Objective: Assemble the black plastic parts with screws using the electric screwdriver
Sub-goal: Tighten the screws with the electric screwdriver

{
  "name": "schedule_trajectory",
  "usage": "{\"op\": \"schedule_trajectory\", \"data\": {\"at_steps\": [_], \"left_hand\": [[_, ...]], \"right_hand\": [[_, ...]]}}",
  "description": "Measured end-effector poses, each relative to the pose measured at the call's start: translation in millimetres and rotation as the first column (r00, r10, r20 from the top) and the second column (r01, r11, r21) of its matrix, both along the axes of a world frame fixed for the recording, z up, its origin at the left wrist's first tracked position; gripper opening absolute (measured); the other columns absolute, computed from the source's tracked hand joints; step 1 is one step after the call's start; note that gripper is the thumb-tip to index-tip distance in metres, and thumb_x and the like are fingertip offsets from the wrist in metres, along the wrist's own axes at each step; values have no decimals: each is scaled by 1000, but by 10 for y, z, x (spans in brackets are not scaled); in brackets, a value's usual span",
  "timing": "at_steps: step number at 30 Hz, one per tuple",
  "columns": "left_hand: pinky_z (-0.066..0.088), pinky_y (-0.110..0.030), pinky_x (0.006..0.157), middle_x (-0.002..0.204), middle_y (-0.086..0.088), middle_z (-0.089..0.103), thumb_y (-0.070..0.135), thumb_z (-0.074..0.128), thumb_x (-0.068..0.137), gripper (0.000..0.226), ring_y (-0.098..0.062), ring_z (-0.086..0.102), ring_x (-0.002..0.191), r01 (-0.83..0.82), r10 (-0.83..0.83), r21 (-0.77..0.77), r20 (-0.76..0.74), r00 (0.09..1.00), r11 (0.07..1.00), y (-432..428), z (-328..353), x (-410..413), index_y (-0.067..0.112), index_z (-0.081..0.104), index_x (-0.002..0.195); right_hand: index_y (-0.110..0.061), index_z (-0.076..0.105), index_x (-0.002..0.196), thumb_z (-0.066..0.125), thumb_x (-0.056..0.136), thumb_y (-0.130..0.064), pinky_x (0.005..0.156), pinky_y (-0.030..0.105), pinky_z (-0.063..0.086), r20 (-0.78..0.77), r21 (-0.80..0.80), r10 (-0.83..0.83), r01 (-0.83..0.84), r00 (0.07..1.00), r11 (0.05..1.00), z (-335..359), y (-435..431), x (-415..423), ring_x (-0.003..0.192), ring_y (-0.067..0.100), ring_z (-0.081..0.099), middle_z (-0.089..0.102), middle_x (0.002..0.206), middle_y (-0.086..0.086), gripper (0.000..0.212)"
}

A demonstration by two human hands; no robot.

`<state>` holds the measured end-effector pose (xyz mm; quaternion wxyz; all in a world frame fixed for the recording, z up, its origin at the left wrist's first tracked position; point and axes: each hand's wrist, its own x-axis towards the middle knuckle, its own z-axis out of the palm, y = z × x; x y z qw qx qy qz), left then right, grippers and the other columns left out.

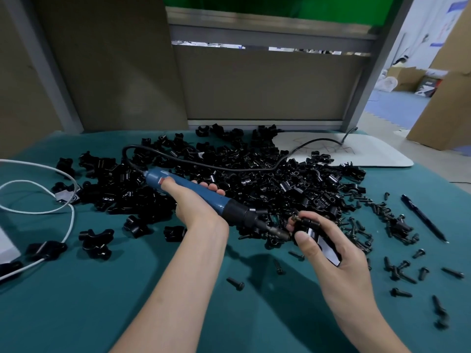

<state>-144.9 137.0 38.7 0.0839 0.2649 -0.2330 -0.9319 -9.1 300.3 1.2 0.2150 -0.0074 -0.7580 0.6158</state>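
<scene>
Head view: your left hand point(196, 207) grips the blue electric screwdriver point(221, 203) over the near edge of the heap of black plastic parts point(254, 169). Your right hand point(331, 256), just right of it, pinches one black part point(321, 241) at the bit tip point(281, 233). Loose screws point(397, 270) lie right of the heap.

Near counter point(76, 314) at left front: bare cloth, open passage. Centre blocked by heap of black plastic parts point(254, 179), reaching back almost to the partition point(254, 85). Black cord point(204, 165) arcs over the heap. Left side: white cable point(72, 217) loops across the cloth, stray parts point(95, 242) beside it. Right side: screws point(356, 229) scattered thick near the heap, thinner toward the edge; pen point(423, 217) lies past them. White board point(369, 154) flat at far right; bare strip between board and pen
</scene>
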Motion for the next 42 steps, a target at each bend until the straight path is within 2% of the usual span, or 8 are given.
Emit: {"op": "schedule_trajectory", "data": {"at_steps": [4,8,12,14,17,22,29,42], "left_hand": [[49,-24,47,62,2,61,63,53,91,52,-16,57,46,11,-11,5,-33,999,1000,5,16,-2,11,58,88],[51,-26,47,61,1,64,66,52,90,57,-18,60,48,20,-21,-9,-37,999,1000,23,29,0,10,61,89],[49,-24,46,62,3,64,67,48,91,53,-15,58,46,12,-12,3,-11,1000,1000,-10,12,22,14,57,86],[48,-23,45,62,3,64,68,47,91,54,-15,57,45,10,-10,12,1,1000,1000,-34,5,30,15,58,88],[48,-22,45,67,2,66,71,45,92,58,-14,57,45,30,-29,18,-15,999,999,-60,22,38,14,59,91],[46,-22,45,76,0,68,78,42,90,65,-13,55,47,146,-129,77,-187,974,986,-17,157,57,15,60,98],[45,-23,45,67,3,60,76,51,88,62,-12,52,47,130,-114,43,-262,958,991,14,207,43,15,60,95],[46,-23,46,58,3,55,74,53,88,60,-14,52,45,71,-60,64,-160,985,995,15,47,40,14,57,93]], "right_hand": [[-55,71,110,70,79,-50,84,3,48,-16,-43,0,0,1000,999,-7,13,-6,107,-7,67,76,109,-21,31],[-51,71,114,71,80,-50,100,33,50,-4,-75,4,-5,1000,997,-33,45,-7,113,1,68,76,114,-15,34],[-52,69,116,70,81,-52,93,28,52,-5,-25,-6,6,1000,1000,-34,8,12,109,1,68,76,112,-15,35],[-52,69,115,71,83,-55,88,40,60,-11,-20,-7,6,1000,1000,-41,-27,32,100,16,70,76,103,-4,33],[-51,69,117,70,81,-66,89,55,49,-16,12,-20,20,1000,1000,-55,-60,57,98,40,62,69,99,16,39],[-27,78,100,74,87,-49,82,30,62,-13,-274,-52,46,999,961,-33,-47,16,92,31,77,79,100,8,26],[-15,82,87,67,83,-24,74,28,62,53,-632,10,25,999,775,2,-102,-52,85,30,77,78,97,18,18],[-17,82,90,68,82,-14,76,32,63,75,-724,67,8,995,690,20,-84,-85,100,25,76,77,105,19,16]]}}
